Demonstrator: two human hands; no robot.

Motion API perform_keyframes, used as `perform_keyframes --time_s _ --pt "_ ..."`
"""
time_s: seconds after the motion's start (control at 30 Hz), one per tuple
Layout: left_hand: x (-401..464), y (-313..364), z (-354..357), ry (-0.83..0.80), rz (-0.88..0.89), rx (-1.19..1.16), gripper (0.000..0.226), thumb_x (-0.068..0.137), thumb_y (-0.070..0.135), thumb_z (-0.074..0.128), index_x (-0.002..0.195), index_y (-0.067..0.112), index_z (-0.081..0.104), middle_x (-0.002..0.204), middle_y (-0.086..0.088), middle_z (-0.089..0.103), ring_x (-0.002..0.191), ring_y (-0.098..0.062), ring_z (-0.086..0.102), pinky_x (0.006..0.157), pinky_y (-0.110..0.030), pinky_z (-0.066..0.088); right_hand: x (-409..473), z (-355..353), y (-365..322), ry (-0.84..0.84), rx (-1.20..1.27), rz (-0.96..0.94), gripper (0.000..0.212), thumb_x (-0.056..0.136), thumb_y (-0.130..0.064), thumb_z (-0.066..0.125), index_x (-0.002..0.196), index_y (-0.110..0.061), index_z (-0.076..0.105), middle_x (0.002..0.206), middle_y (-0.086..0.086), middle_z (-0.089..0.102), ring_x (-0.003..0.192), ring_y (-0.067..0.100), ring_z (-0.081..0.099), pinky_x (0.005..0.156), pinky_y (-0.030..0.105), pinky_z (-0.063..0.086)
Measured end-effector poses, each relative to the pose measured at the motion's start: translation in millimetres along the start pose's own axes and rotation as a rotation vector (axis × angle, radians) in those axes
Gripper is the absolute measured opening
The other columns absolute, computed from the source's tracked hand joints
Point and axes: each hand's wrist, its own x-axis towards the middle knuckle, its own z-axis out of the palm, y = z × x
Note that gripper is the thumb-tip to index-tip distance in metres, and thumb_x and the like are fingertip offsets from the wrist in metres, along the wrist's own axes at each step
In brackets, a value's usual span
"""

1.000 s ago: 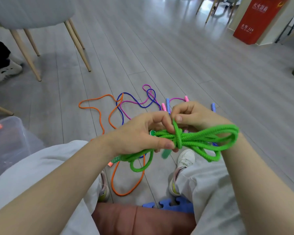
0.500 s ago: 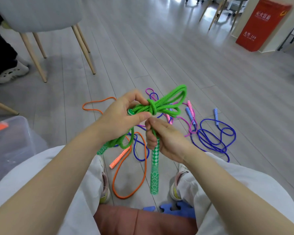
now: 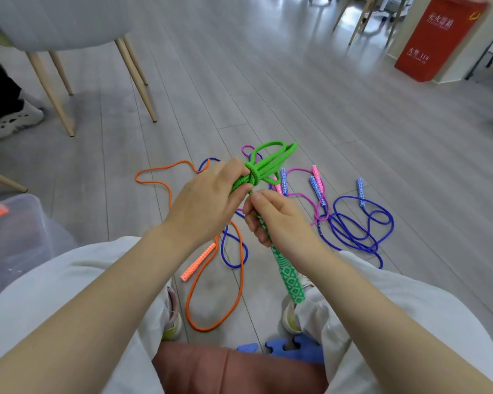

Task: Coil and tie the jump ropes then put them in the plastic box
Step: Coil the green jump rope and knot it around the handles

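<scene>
Two hands hold a green rope (image 3: pixel 264 163) above the floor (image 3: pixel 310 95), over the person's knees. The right hand (image 3: pixel 279 220) curls its fingers round the green handle (image 3: pixel 289 275), which hangs down toward the near edge. The left hand (image 3: pixel 211 203) pinches the coiled bundle just below its knot; loops fan out beyond. On the floor lie an orange rope (image 3: pixel 241 280), then a blue rope (image 3: pixel 362 226) and a pink rope (image 3: pixel 315 180). A plastic box (image 3: pixel 15 231) stands at the left edge.
</scene>
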Motion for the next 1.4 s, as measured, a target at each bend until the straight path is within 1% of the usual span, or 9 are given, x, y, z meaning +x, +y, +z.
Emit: perform_keyframes --time_s 0.27,0.47,0.63,0.77,0.97,1.13,1.23,1.3,1.4 --pt "-3.9 3.1 6.7 -0.188 -0.115 -0.281 0.031 0.09 0.014 0.038 0.119 0.019 0.048 0.106 0.004 0.053 0.093 -0.007 0.047 0.082 -0.016 0.038 3.7 -5.0 9.6 0.023 -0.127 0.001 0.025 0.099 -0.024 0.051 0.077 -0.013 0.056 0.061 0.004 0.057 0.048 0.014 0.043 0.048 0.026 0.035" --pt "-3.8 -3.5 3.8 -0.282 -0.241 -0.46 0.037 0.089 0.034 0.045 0.124 0.046 0.041 0.127 0.014 0.058 0.119 -0.006 0.055 0.1 -0.044 0.046 11.0 -18.2 10.2 0.062 -0.242 -0.03 0.01 0.09 -0.021 0.058 0.08 -0.018 0.058 0.063 -0.008 0.06 0.05 0.003 0.049 0.06 0.029 0.038" --pt "-6.3 -1.1 3.6 -0.312 -0.275 -0.493 0.055 0.075 0.04 0.053 0.128 0.047 0.041 0.129 0.016 0.059 0.12 -0.004 0.056 0.096 -0.045 0.05 4.7 -24.7 4.4 0.035 -0.422 -0.077 0.022 0.087 -0.031 0.068 0.089 -0.012 0.057 0.077 -0.007 0.056 0.068 0.008 0.05 0.068 0.03 0.043" --pt "-6.4 -0.4 3.7 -0.327 -0.277 -0.459 0.065 0.072 0.027 0.056 0.132 0.044 0.037 0.127 0.02 0.058 0.115 -0.003 0.059 0.094 -0.044 0.051 4.5 -27.2 2.7 0.044 -0.513 -0.08 0.028 0.083 -0.035 0.072 0.089 -0.015 0.052 0.077 -0.002 0.055 0.057 0.013 0.04 0.058 0.031 0.034" --pt "-7.7 6.5 5.5 -0.358 -0.28 -0.461 0.073 0.074 0.014 0.053 0.142 0.03 0.032 0.132 0.01 0.054 0.115 -0.006 0.057 0.096 -0.036 0.048 9.4 -28.8 6.6 0.047 -0.601 -0.085 0.029 0.079 -0.028 0.074 0.087 -0.018 0.047 0.077 -0.001 0.057 0.058 0.012 0.046 0.059 0.032 0.041" --pt "-6.4 8.2 6.2 -0.358 -0.323 -0.5 0.079 0.067 0.014 0.051 0.139 0.036 0.03 0.127 -0.001 0.057 0.107 -0.018 0.061 0.089 -0.041 0.051 13.5 -28.7 9.1 0.065 -0.646 -0.105 0.024 0.08 -0.018 0.067 0.087 -0.021 0.044 0.075 -0.005 0.053 0.063 0.015 0.05 0.063 0.037 0.047" --pt "-4.8 6.4 6.6 -0.332 -0.342 -0.536 0.077 0.066 0.012 0.053 0.134 0.04 0.03 0.131 -0.001 0.056 0.119 -0.016 0.057 0.093 -0.043 0.05 15.5 -31.2 8.7 0.084 -0.67 -0.139 0.019 0.083 -0.013 0.063 0.09 -0.014 0.044 0.072 -0.006 0.048 0.06 0.007 0.044 0.057 0.021 0.039" --pt "-2.9 5.2 4.4 -0.317 -0.358 -0.581 0.074 0.067 0.008 0.054 0.13 0.042 0.034 0.131 -0.005 0.056 0.113 -0.016 0.061 0.089 -0.048 0.051 14.8 -32.6 6.1 0.06 -0.657 -0.157 0.019 0.085 -0.011 0.061 0.088 -0.015 0.043 0.072 -0.007 0.045 0.058 0.003 0.043 0.053 0.016 0.035" --pt "-0.9 5.0 0.5 -0.299 -0.422 -0.707 0.068 0.065 0.006 0.048 0.124 0.038 0.043 0.115 -0.006 0.064 0.076 -0.027 0.057 0.065 -0.042 0.046 15.1 -34.7 6.7 0.024 -0.693 -0.18 0.017 0.087 -0.012 0.059 0.09 -0.016 0.043 0.075 -0.006 0.044 0.061 0.005 0.043 0.056 0.025 0.035"
